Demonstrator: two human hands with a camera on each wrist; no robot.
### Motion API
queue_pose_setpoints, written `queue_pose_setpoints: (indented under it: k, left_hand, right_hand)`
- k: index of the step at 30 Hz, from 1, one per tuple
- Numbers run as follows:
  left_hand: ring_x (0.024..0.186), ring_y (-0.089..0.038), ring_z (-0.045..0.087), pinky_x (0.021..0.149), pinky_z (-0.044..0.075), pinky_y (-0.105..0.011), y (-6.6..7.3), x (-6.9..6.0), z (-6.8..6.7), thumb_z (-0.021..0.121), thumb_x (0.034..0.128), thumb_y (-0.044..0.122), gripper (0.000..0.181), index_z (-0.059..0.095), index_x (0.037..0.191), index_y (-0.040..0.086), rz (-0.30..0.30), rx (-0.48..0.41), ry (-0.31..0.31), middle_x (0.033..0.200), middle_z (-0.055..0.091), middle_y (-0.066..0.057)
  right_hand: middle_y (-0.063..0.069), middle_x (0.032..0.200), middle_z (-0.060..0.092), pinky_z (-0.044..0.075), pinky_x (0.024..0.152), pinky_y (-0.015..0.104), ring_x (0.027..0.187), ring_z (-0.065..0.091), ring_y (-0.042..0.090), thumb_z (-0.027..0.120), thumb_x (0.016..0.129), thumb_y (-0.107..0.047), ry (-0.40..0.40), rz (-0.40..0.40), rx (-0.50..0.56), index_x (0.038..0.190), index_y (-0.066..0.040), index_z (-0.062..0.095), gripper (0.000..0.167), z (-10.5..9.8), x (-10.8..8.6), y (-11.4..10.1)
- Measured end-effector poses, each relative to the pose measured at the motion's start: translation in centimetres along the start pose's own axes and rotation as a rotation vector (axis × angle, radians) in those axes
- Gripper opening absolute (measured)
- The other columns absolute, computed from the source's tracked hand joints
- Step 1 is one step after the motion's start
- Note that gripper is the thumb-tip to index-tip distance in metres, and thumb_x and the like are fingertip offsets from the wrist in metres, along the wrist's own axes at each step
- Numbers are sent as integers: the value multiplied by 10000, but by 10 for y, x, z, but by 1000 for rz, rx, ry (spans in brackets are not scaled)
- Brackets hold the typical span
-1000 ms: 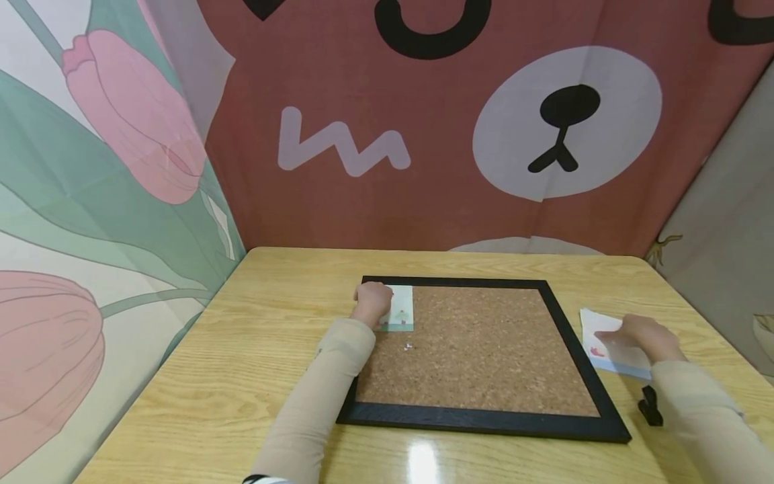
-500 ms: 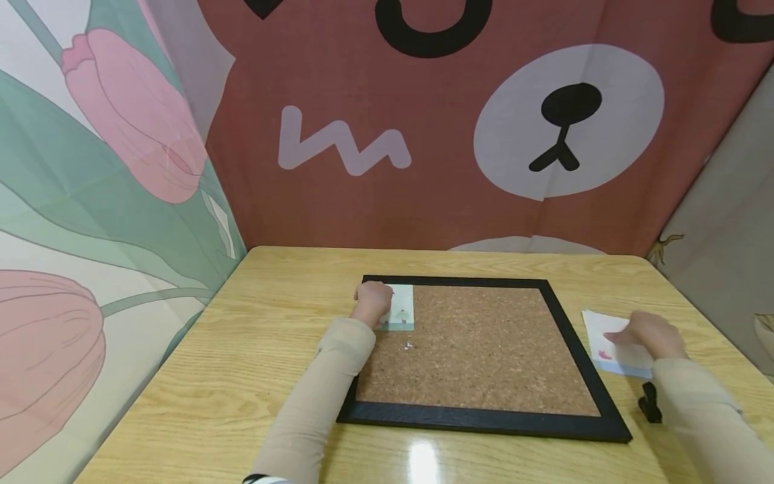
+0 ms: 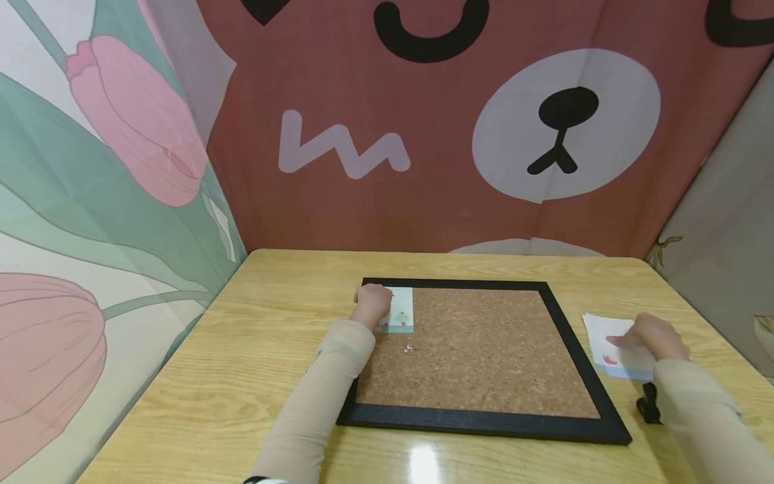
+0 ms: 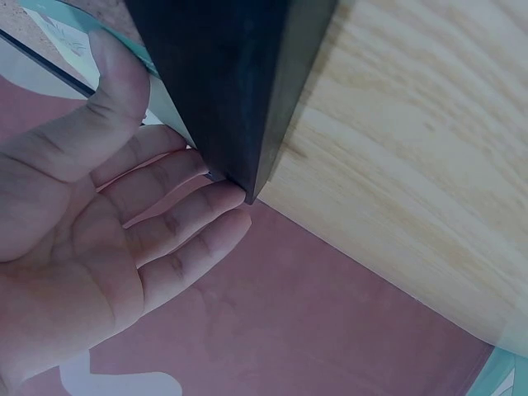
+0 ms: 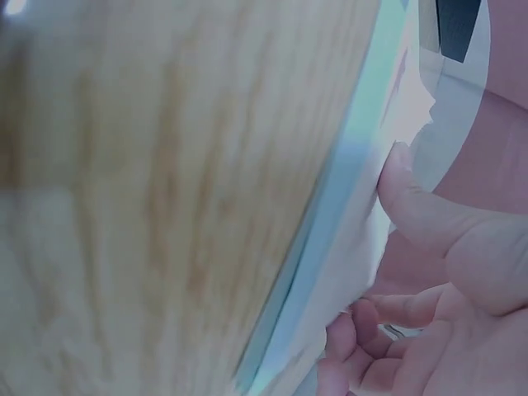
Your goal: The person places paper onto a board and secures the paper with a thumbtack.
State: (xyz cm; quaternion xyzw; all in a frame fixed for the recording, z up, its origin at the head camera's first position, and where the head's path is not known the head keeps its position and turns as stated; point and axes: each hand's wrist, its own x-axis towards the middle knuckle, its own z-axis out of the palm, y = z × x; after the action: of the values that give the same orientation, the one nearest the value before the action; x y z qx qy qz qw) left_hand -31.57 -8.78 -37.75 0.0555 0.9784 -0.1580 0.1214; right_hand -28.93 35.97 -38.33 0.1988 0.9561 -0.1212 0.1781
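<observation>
A cork board point(image 3: 490, 356) with a black frame point(image 3: 484, 423) lies on the table. At its far left corner my left hand point(image 3: 373, 304) rests over a small card point(image 3: 403, 308) with a teal lower edge. In the left wrist view, the thumb lies by the card and the extended fingertips touch the frame's corner. My right hand point(image 3: 656, 336) holds paper cards point(image 3: 605, 336) right of the board, the top one white with a red print and a blue lower strip. The right wrist view shows the thumb on top and curled fingers at the edge, with layered card edges point(image 5: 322, 223).
A tiny whitish thing point(image 3: 408, 348) lies on the cork below the left card; its kind is too small to tell. Beside the right forearm sits a small black object point(image 3: 649, 403). Printed cloth point(image 3: 435, 215) hangs behind the table's far edge.
The right hand and the top card have shifted slightly to the right. The left hand, its card and the board stay in place.
</observation>
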Motion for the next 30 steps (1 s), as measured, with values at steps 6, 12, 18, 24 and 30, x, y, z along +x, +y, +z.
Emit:
queue_pose_setpoints:
  k: [6, 12, 18, 24, 30]
  left_hand:
    - [958, -247, 558, 705, 490, -397, 0, 0, 1, 735, 743, 218, 604, 484, 1291, 253, -8, -1, 9, 1249, 510, -31]
    - [969, -259, 554, 707, 489, -404, 0, -2, -1, 741, 738, 213, 611, 483, 1291, 255, -12, -15, 2, 1244, 514, -38]
    - [971, -240, 550, 686, 489, -410, 2, 10, 5, 708, 769, 222, 592, 462, 1302, 297, -31, -11, -42, 1264, 497, -9]
    - [950, -248, 551, 636, 487, -431, 5, 27, 14, 749, 727, 232, 618, 483, 1280, 305, -46, 9, -38, 1247, 504, -2]
    - [942, -252, 552, 717, 480, -418, 3, 3, 1, 632, 834, 214, 439, 519, 1258, 231, -29, -15, -21, 1206, 534, -42]
  right_hand:
    - [395, 1049, 386, 382, 756, 524, 961, 387, 480, 714, 699, -456, 39, -43, 13, 1076, 160, 431, 775, 1, -2, 1]
    - [369, 966, 461, 419, 645, 483, 837, 457, 412, 711, 706, -440, 95, -116, -12, 1021, 165, 469, 724, 4, -5, 2]
    - [343, 894, 494, 411, 631, 478, 777, 482, 378, 731, 700, -390, 174, -118, -87, 992, 160, 477, 672, 3, -9, -4]
    - [360, 887, 480, 395, 686, 509, 789, 497, 407, 770, 672, -303, 199, -99, -97, 1067, 198, 294, 796, 1, -4, -7]
    - [374, 931, 461, 412, 636, 497, 804, 497, 431, 747, 697, -202, 242, -136, 18, 1023, 160, 326, 644, -3, -1, 2]
